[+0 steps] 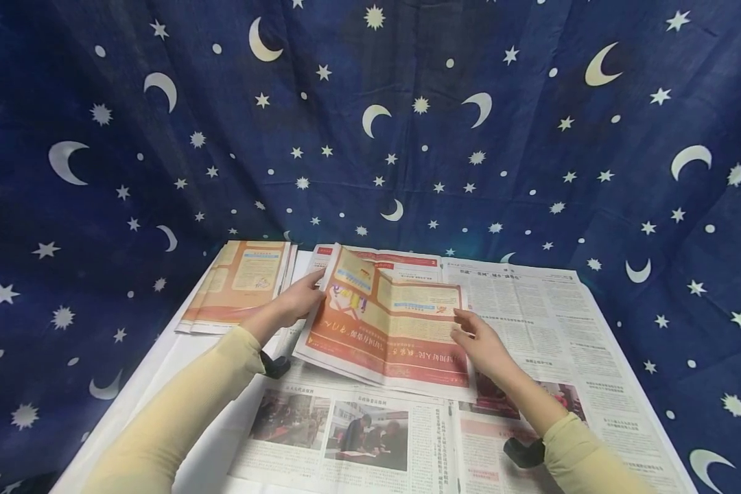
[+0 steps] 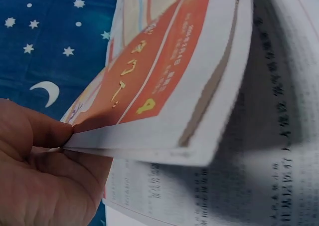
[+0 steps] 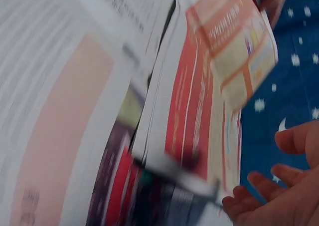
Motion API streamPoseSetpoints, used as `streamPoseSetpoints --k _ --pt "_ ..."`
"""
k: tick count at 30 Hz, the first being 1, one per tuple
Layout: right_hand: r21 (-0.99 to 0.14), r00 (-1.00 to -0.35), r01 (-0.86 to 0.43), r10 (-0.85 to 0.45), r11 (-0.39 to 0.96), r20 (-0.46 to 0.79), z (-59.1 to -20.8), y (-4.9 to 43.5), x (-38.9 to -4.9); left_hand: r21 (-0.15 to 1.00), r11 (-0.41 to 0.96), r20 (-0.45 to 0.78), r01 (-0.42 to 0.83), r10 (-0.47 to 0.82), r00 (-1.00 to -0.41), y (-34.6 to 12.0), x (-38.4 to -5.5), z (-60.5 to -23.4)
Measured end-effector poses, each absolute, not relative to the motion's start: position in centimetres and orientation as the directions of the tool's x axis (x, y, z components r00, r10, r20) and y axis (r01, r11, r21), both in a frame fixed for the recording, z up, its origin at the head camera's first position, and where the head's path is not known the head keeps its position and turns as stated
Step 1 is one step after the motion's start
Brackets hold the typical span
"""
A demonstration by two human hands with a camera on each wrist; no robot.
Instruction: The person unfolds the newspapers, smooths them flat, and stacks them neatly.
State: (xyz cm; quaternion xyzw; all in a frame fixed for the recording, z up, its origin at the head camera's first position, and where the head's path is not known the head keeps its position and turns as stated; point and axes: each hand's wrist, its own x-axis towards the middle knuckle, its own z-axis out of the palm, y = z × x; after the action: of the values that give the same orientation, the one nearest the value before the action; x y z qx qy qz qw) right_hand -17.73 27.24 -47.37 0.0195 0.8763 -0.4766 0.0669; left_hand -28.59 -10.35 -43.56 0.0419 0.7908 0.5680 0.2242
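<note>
A folded newspaper (image 1: 416, 333) with orange and red pages is held tilted above a spread newspaper in the head view. My left hand (image 1: 301, 298) pinches its left edge between thumb and fingers; in the left wrist view the folded sheets (image 2: 149, 94) bend away from that grip. At the right edge is my right hand (image 1: 486, 348), fingers spread and slightly bent. The right wrist view shows the right fingers (image 3: 264, 188) beside the paper's edge, not curled round it; whether the fingertips touch it I cannot tell.
A stack of similar orange folded newspapers (image 1: 247, 285) lies at the table's left back. Under my hands, the spread newspaper (image 1: 534, 329) covers much of the white table (image 1: 138, 418). A dark blue curtain (image 1: 346, 137) with moons and stars hangs behind.
</note>
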Motion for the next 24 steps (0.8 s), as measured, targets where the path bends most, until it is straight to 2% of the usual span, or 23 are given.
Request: streamPoseSetpoints --k 8,17,24 --pt "-0.883 -0.957 0.289 0.103 0.370 -0.270 -48.2 31.0 -17.5 0.902 0.381 -0.327 -0.205 0.290 -0.900 -11.6 -28.1 -46.0" --pt "-0.913 -0.925 0.380 0.076 0.147 -0.372 -48.7 32.3 -17.7 0.923 0.311 -0.313 -0.227 0.261 -0.913 -11.3 -27.2 -49.0" --pt "-0.889 -0.895 0.444 0.094 0.110 -0.435 -48.5 32.4 -17.8 0.927 0.281 -0.323 -0.247 0.272 -0.906 -10.6 -26.6 -50.2"
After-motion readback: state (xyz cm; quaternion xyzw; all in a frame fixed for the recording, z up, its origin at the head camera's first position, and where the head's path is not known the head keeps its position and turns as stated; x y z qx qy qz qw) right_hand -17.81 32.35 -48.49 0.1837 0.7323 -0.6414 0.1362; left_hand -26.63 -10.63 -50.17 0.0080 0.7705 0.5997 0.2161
